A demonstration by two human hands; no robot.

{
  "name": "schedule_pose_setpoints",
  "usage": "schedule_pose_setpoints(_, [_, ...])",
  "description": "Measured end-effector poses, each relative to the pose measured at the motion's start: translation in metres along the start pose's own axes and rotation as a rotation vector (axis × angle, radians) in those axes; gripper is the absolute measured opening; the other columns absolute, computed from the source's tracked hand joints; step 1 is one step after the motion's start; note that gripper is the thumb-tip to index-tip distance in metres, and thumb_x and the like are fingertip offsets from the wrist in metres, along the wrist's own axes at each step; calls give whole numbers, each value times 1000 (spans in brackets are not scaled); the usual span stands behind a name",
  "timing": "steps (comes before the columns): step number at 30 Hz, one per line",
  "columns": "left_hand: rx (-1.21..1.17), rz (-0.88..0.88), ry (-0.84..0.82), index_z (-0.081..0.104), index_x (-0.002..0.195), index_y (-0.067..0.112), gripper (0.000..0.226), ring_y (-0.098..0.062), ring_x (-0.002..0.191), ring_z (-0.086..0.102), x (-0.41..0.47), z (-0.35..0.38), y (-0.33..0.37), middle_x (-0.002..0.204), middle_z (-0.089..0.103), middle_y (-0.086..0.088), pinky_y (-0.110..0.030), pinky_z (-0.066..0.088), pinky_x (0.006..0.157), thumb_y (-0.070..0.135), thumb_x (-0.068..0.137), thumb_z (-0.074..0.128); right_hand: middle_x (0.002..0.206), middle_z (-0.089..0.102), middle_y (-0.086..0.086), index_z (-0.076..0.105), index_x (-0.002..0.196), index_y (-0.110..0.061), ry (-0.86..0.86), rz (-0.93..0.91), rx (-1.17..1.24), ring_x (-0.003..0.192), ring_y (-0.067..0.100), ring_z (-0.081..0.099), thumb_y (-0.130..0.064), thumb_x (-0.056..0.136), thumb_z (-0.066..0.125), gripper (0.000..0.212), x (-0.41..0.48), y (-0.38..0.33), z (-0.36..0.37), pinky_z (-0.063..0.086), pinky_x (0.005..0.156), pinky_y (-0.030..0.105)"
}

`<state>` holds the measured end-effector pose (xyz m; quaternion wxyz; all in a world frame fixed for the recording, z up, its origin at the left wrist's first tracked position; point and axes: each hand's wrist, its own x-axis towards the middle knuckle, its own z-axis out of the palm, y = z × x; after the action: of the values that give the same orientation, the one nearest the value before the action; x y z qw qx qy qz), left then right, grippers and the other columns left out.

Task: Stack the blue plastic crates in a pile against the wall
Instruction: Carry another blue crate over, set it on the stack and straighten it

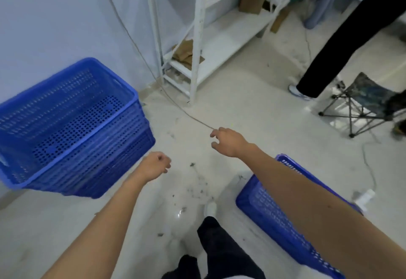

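Observation:
A pile of nested blue plastic crates point(72, 129) stands at the left against the pale wall, its top crate empty. Another blue crate point(276, 215) lies on the floor at the lower right, partly hidden under my right forearm. My left hand point(157, 164) hovers just right of the pile, fingers curled shut with nothing in them. My right hand point(228, 141) is out over the bare floor, fingers loosely apart and empty, above and to the left of the floor crate.
A white metal shelf rack point(195, 37) with cardboard boxes stands at the back. A cord point(175, 103) trails across the floor. Another person's leg point(342, 37) and a folding stool point(362, 103) are at the right. A white power strip point(364, 197) lies beside the floor crate.

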<state>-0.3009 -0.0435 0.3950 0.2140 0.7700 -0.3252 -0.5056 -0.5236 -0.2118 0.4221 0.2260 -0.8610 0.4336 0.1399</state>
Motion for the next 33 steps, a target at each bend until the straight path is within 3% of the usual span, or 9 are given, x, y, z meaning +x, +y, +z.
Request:
schedule_pose_setpoints(7, [240, 84, -244, 70, 101, 15, 23, -14, 84, 72, -9, 138, 72, 99, 75, -2, -23, 48, 69, 25, 94, 51, 135, 55, 9, 55, 132, -16, 57, 312, 141, 120, 29, 55, -32, 95, 50, 40, -152, 143, 36, 45, 98, 39])
schedule_pose_setpoints(12, [370, 116, -375, 70, 103, 11, 25, -20, 86, 73, -22, 272, 124, 99, 75, -6, -31, 53, 79, 26, 93, 53, 112, 64, 10, 63, 104, -10, 89, 492, 205, 101, 30, 60, -32, 95, 50, 27, -261, 256, 56, 50, 85, 41])
schedule_pose_setpoints(14, [437, 128, -419, 70, 102, 10, 26, -21, 87, 72, -30, 331, 138, 100, 74, -6, -30, 52, 75, 28, 91, 54, 102, 62, 7, 62, 97, -12, 96, 563, 247, 94, 29, 60, -34, 96, 47, 27, -303, 303, 72, 49, 80, 40])
schedule_pose_setpoints(16, [514, 141, -441, 70, 97, 10, 28, -24, 93, 70, -37, 389, 148, 100, 73, -7, -35, 54, 81, 31, 87, 54, 88, 56, 3, 56, 83, -15, 90, 615, 283, 88, 29, 59, -36, 98, 43, 30, -340, 351, 94, 44, 72, 36])
schedule_pose_setpoints(17, [549, 135, -442, 70, 98, 7, 30, -27, 96, 68, -40, 417, 150, 100, 72, -9, -39, 53, 85, 30, 86, 54, 87, 53, 2, 55, 83, -17, 80, 641, 312, 87, 27, 58, -38, 99, 41, 30, -357, 376, 105, 42, 71, 35])
schedule_pose_setpoints(20, [663, 85, -476, 68, 103, -3, 36, -32, 101, 66, -48, 489, 147, 107, 70, -18, -42, 52, 90, 28, 92, 52, 103, 55, 2, 60, 108, -14, 61, 707, 381, 91, 21, 53, -42, 99, 42, 35, -400, 446, 141, 42, 76, 35])
schedule_pose_setpoints(24, [726, -18, -480, 63, 93, 2, 27, -28, 92, 63, -39, 560, 135, 112, 68, -21, -46, 51, 94, 25, 93, 50, 117, 59, 7, 56, 123, -14, -33, 760, 411, 96, 25, 57, -42, 99, 42, 40, -436, 521, 182, 44, 78, 35])
schedule_pose_setpoints(31, [808, -54, -427, 56, 86, 9, 17, -25, 88, 60, 12, 653, 90, 97, 65, -9, -43, 50, 89, 17, 93, 43, 103, 61, 1, 57, 114, -17, -127, 745, 370, 83, 19, 55, -38, 99, 42, 30, -399, 619, 247, 42, 70, 32])
schedule_pose_setpoints(33, [817, -60, -405, 58, 85, 8, 19, -27, 88, 61, 37, 677, 72, 95, 65, -11, -41, 49, 85, 16, 93, 43, 113, 64, 5, 58, 115, -16, -112, 738, 382, 90, 22, 58, -37, 99, 42, 31, -367, 643, 261, 43, 72, 33])
